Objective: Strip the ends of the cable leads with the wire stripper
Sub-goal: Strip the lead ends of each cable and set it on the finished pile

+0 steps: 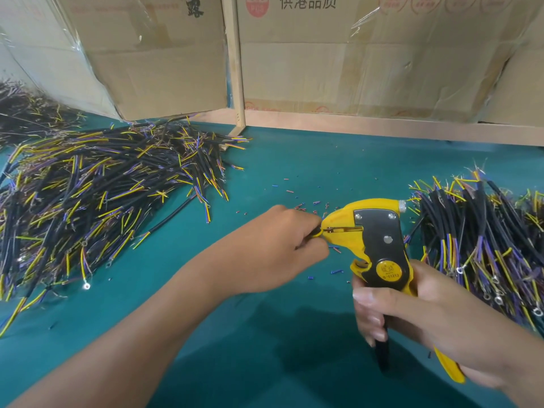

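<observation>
My right hand grips the handles of a yellow and black wire stripper, held upright with its jaws pointing left. My left hand pinches a black cable just left of the jaws. The cable's thin leads reach into the stripper's jaws. Most of the cable is hidden inside my left fist.
A big heap of black cables with yellow, blue and purple leads covers the left of the green table. A second heap lies at the right. Small snippets of insulation are scattered around the hands. Cardboard boxes stand behind.
</observation>
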Tool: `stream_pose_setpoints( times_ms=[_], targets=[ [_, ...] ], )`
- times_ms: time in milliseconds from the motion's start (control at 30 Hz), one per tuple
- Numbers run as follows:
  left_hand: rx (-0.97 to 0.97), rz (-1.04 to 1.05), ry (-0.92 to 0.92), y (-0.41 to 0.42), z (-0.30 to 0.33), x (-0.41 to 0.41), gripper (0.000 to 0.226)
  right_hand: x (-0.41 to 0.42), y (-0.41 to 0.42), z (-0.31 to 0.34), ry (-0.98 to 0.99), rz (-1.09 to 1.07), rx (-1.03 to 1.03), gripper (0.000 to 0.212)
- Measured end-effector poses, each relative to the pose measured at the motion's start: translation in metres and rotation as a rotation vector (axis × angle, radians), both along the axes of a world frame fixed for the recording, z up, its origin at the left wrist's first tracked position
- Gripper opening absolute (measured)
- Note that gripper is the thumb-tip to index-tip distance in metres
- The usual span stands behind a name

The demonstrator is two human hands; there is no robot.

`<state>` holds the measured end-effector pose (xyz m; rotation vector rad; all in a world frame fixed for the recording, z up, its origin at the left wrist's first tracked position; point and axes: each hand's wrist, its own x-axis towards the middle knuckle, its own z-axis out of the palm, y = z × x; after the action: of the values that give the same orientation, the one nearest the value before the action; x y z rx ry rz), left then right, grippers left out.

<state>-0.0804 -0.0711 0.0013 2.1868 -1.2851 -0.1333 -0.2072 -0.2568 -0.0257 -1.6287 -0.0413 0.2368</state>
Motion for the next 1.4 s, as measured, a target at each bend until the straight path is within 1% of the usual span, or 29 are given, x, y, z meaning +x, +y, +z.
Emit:
stream_pose_setpoints(
  times_ms=[167,267,333,467,567,700,800,900,1000,1067,1133,1333,1400],
  targets=[
    [0.021,-0.017,0.026,0.0,-0.001,0.002,0.025,0.0,0.009,0.0,0.105,-0.164,0.095,0.051],
    [-0.008,-0.05,0.05,0.002,-0.003,0.004,0.023,0.001,0.008,0.001,0.128,-0.2,0.086,0.056],
    [-0.033,-0.089,0.027,0.004,-0.003,0.007,0.024,0.0,0.007,0.001,0.139,-0.205,0.087,0.057],
    [-0.058,-0.161,-0.082,0.006,-0.003,0.012,0.03,0.0,0.006,0.002,0.16,-0.21,0.165,0.053],
    [-0.093,-0.166,-0.13,0.008,-0.002,0.017,0.037,-0.001,0.006,0.004,0.169,-0.198,0.247,0.05],
    [-0.132,-0.156,-0.054,0.012,-0.001,0.022,0.035,-0.002,0.007,0.006,0.147,-0.201,0.257,0.051],
    [-0.135,-0.165,0.03,0.015,-0.003,0.026,0.036,-0.002,0.009,0.006,0.117,-0.214,0.226,0.056],
    [-0.136,-0.18,0.043,0.016,-0.002,0.027,0.032,-0.003,0.012,0.007,0.108,-0.237,0.224,0.059],
    [-0.148,-0.164,-0.056,0.016,0.0,0.028,0.025,-0.004,0.015,0.008,0.115,-0.245,0.253,0.052],
    [-0.162,-0.142,-0.134,0.016,0.001,0.028,0.028,-0.004,0.017,0.01,0.123,-0.241,0.272,0.049],
    [-0.17,-0.141,-0.155,0.017,0.002,0.029,0.029,-0.004,0.018,0.011,0.128,-0.238,0.277,0.048],
    [-0.15,-0.182,-0.015,0.021,0.002,0.03,0.029,-0.006,0.018,0.011,0.12,-0.248,0.245,0.05],
    [-0.149,-0.187,-0.016,0.022,0.004,0.03,0.03,-0.006,0.018,0.011,0.122,-0.234,0.234,0.051]
  ],
)
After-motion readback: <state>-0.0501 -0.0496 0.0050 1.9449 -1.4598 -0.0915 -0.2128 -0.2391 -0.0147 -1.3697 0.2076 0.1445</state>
